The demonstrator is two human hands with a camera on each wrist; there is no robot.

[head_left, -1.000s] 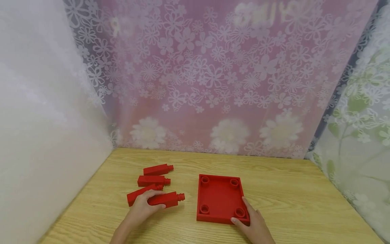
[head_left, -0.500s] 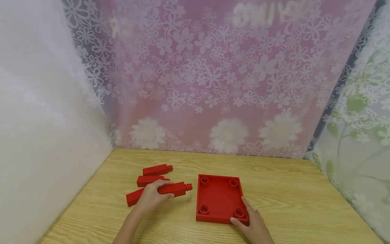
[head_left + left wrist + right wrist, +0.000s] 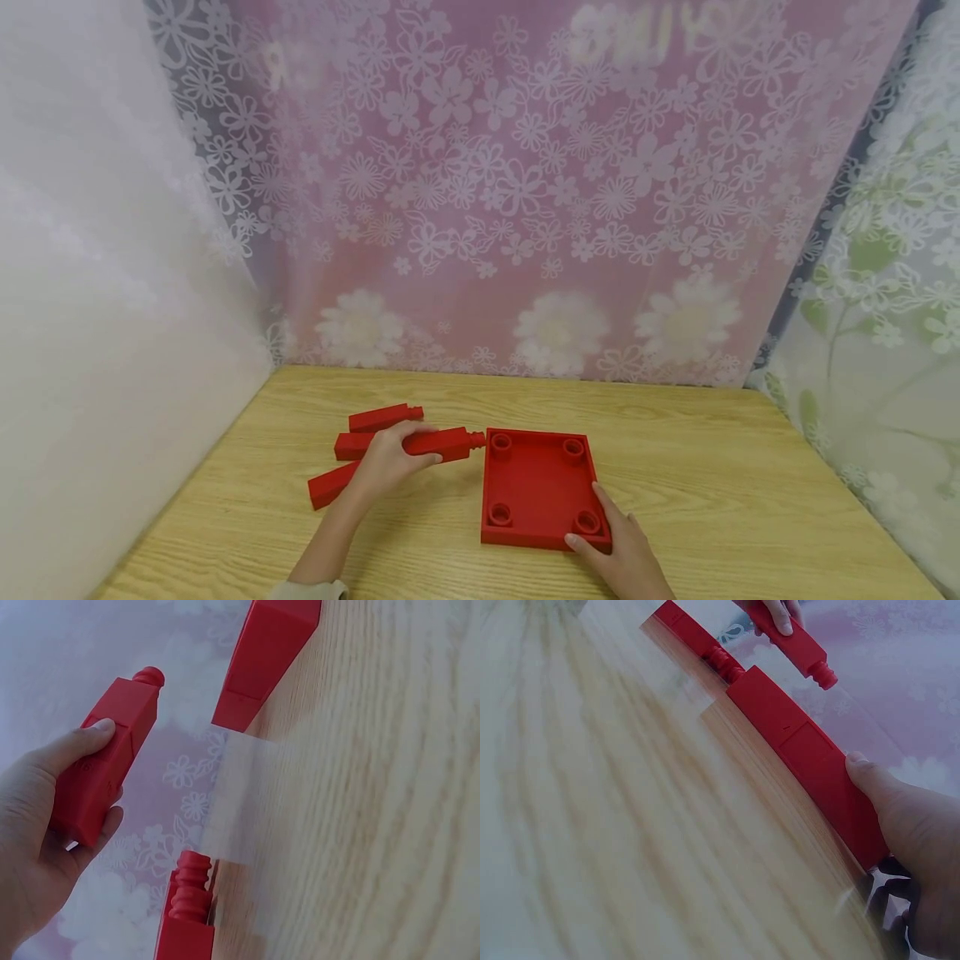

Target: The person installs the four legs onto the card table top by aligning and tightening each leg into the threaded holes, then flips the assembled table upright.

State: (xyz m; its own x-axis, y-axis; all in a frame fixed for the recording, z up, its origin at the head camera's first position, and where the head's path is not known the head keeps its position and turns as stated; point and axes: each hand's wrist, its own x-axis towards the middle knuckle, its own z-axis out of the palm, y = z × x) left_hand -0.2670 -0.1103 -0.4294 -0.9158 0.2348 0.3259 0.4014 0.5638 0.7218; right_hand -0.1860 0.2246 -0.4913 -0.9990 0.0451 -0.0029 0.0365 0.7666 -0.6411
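Note:
My left hand (image 3: 390,462) grips a red toy table leg (image 3: 444,444), a square bar with a threaded end. It is raised off the wood, thumb on one face, in the left wrist view. The threaded end points right, overlapping the far-left corner of a square red tabletop (image 3: 536,483) in the head view. That tabletop lies with its rim and round corner sockets upward. With thumb on the front edge and fingers along the right side, my right hand (image 3: 628,557) holds its near-right corner. In the right wrist view the tabletop (image 3: 802,742) stretches from that thumb.
Three more red legs lie left on the wooden table (image 3: 720,500): a far leg (image 3: 377,417), a middle leg (image 3: 351,446) and a near leg (image 3: 330,486). My left hand and forearm partly cover the nearer two. Behind hangs a pink floral curtain (image 3: 480,208).
My left hand has lifted the leg and carried it away and rightward, from beside the near leg toward the tabletop's far-left corner. My right hand stays on the tabletop corner.

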